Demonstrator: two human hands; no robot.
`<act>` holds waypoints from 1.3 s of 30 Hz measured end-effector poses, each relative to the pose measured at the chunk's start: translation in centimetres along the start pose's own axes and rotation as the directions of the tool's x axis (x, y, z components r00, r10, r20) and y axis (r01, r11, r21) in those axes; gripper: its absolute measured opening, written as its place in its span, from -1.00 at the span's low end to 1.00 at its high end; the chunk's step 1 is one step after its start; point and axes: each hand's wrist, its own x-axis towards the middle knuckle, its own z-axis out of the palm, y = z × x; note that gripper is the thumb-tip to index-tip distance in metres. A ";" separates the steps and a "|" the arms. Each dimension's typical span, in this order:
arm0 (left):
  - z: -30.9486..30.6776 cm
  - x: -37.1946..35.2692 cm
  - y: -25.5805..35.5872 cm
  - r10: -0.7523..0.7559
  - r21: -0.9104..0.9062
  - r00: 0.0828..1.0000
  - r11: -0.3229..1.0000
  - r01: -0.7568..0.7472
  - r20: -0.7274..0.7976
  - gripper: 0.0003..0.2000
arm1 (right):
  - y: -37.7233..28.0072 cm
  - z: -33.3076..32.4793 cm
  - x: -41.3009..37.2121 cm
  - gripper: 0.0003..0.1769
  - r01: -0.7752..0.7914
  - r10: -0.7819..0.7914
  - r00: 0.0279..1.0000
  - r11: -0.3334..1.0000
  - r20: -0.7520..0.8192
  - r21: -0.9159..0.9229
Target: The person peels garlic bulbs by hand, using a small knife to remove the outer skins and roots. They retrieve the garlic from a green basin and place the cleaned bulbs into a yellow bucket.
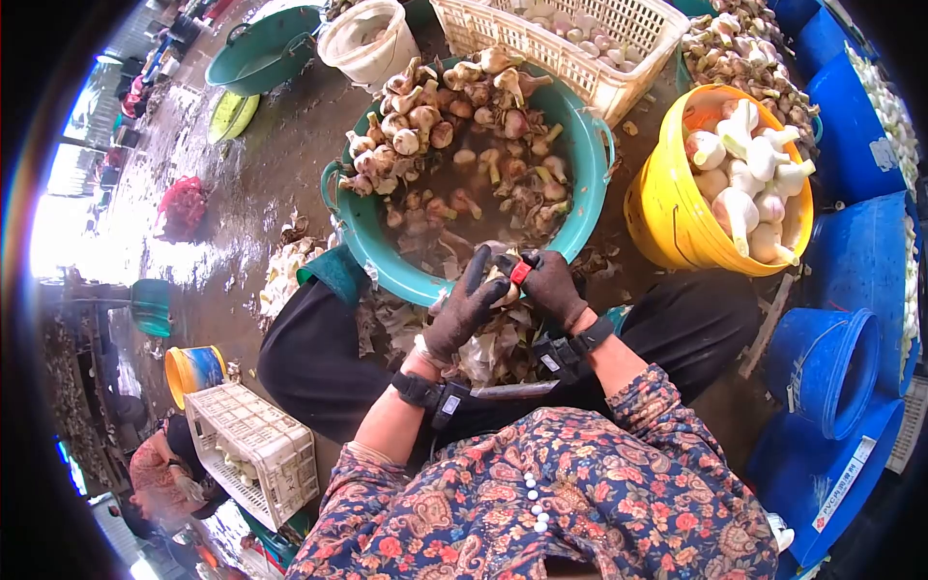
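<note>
Both hands wear dark gloves and meet over the near rim of a green basin (333, 203). In my left hand (466, 307) is a garlic bulb (503, 290), fingers wrapped round it and partly hiding it. My right hand (553, 288) is closed at the same bulb, with a small red object (520, 273) at its fingers; whether this is a tool or a band I cannot tell. Muddy water fills the basin, with garlic bulbs (406, 126) heaped at its far left side and others floating. Peelings (483, 358) lie below the hands.
A yellow bucket (667, 208) of pale garlic stands right of the basin. Beyond are a white crate (570, 68), a white bucket (372, 48) and a green tub (261, 58). Blue containers (831, 372) line the right side. Another person (164, 474) is at lower left, beside a crate (256, 435).
</note>
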 end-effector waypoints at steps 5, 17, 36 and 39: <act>-1.8 -0.2 1.2 -0.185 -0.535 0.960 0.800 0.271 0.209 -0.41 | 0.6 0.5 -0.2 -0.72 0.064 -0.099 0.986 0.967 0.132 0.246; 0.5 0.1 -0.1 -0.040 -0.318 0.998 0.948 0.022 -0.051 -0.25 | 0.7 0.0 -0.5 -0.42 -0.482 0.233 0.846 0.719 0.480 0.501; -1.3 0.2 -0.5 -0.309 -0.461 0.926 0.869 0.182 -0.217 -0.79 | 1.5 1.3 -0.6 -0.58 -0.219 0.023 0.954 0.739 0.300 0.637; -1.5 0.1 -0.5 -0.273 -0.410 0.928 0.899 0.153 -0.252 -0.75 | 0.0 0.6 0.1 -0.55 -0.404 0.222 0.881 0.812 0.417 0.421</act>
